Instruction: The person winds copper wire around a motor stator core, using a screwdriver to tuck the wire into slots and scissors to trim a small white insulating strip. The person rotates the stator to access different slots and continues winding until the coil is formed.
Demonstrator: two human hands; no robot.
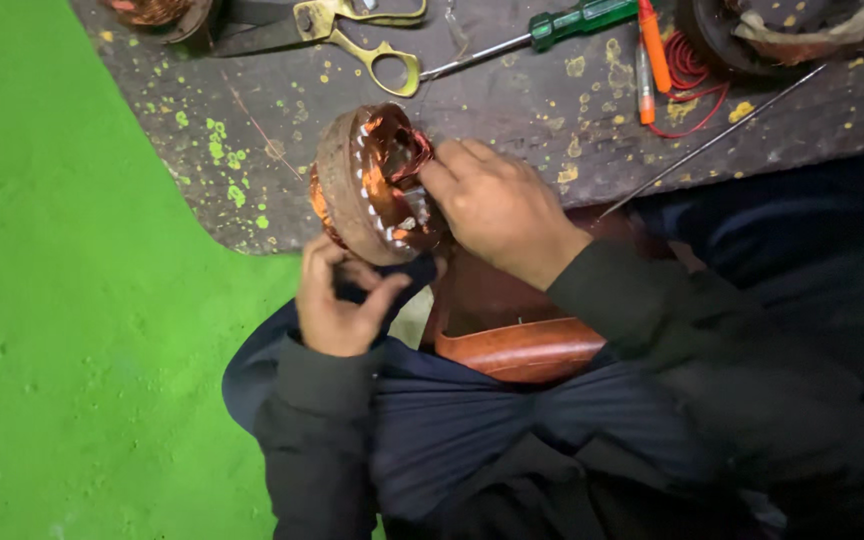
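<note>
A dark, paint-flecked counter (512,110) is edged by green floor. At its near edge, a stator (367,185) is steadied: the right hand (497,205) is pinched on its copper windings, the left hand (337,295) closed beneath it.

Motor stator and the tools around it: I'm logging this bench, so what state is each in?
Stator: on edge, copper windings exposed.
Right hand: fingers in windings.
Left hand: pinching below the stator.
Scissors: lying open.
Screwdriver: lying flat.
Red wire: loosely coiled.
</note>
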